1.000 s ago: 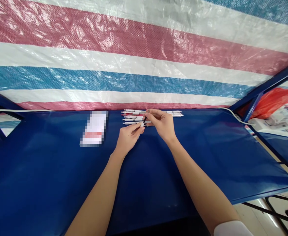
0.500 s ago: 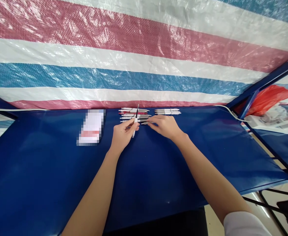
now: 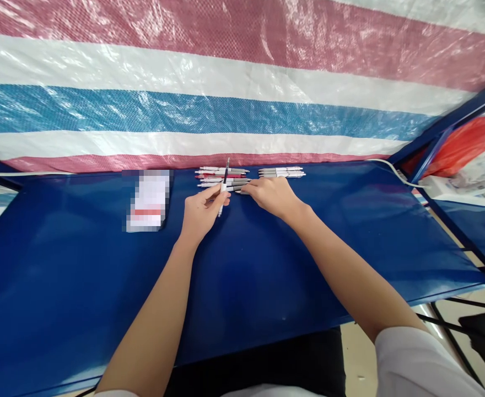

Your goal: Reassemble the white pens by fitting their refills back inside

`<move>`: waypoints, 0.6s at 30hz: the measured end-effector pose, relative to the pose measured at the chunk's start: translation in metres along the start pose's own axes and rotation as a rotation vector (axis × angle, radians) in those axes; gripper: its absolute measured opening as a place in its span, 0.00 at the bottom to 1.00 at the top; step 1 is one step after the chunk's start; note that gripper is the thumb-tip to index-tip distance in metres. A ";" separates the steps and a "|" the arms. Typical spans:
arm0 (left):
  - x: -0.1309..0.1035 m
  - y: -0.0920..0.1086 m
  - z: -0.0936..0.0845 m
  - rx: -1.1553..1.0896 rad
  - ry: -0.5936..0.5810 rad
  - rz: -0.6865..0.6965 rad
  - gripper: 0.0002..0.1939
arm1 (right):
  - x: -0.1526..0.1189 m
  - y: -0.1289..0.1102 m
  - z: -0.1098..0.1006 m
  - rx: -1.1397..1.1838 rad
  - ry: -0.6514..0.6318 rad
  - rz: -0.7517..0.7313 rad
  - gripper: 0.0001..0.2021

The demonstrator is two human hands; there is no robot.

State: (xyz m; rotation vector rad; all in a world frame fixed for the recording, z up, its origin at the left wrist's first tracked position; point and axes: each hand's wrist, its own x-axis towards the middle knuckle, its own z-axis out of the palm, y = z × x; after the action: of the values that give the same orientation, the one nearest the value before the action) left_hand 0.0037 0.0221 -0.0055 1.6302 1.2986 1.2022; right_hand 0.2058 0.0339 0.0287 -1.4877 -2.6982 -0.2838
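My left hand (image 3: 201, 212) is closed around a white pen (image 3: 223, 188), which I hold tilted above the tabletop, its slim dark refill (image 3: 226, 174) sticking out past my fingertips. My right hand (image 3: 276, 196) is narrowed at the thumb and forefinger over a small grey piece (image 3: 241, 191); my fingers hide most of it, so I cannot tell whether it is pinched or only touched. That piece looks smooth and tapered, so a careless nudge could send it rolling among the row of pens (image 3: 222, 171) just beyond, where it would be easy to lose against the grey grips. The refill seems the weaker point: if my left hand tips too far or its grip loosens, it could slide out of the barrel. Reaching across, my knuckles might also knock askew the second group of pens (image 3: 281, 172) behind my right hand. Farther left lies a blurred white item (image 3: 148, 198), well apart, on the blue tabletop (image 3: 242, 286), and the striped sheet (image 3: 209, 113) hangs behind everything.
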 end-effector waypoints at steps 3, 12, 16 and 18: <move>0.000 0.000 0.000 0.015 0.012 0.009 0.14 | 0.002 0.003 -0.006 0.004 -0.029 -0.056 0.18; -0.001 0.006 0.001 0.052 -0.007 0.027 0.14 | 0.014 0.000 -0.017 -0.010 -0.125 -0.126 0.18; 0.000 0.005 0.001 0.059 -0.034 0.050 0.15 | 0.019 -0.008 -0.017 -0.052 -0.156 -0.101 0.17; 0.000 0.004 0.001 0.037 -0.041 0.058 0.16 | 0.021 -0.012 -0.017 -0.061 -0.164 -0.086 0.15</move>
State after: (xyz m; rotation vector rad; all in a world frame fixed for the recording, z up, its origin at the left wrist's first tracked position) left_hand 0.0061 0.0210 -0.0026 1.7208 1.2620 1.1792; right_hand 0.1835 0.0416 0.0461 -1.4738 -2.9126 -0.2614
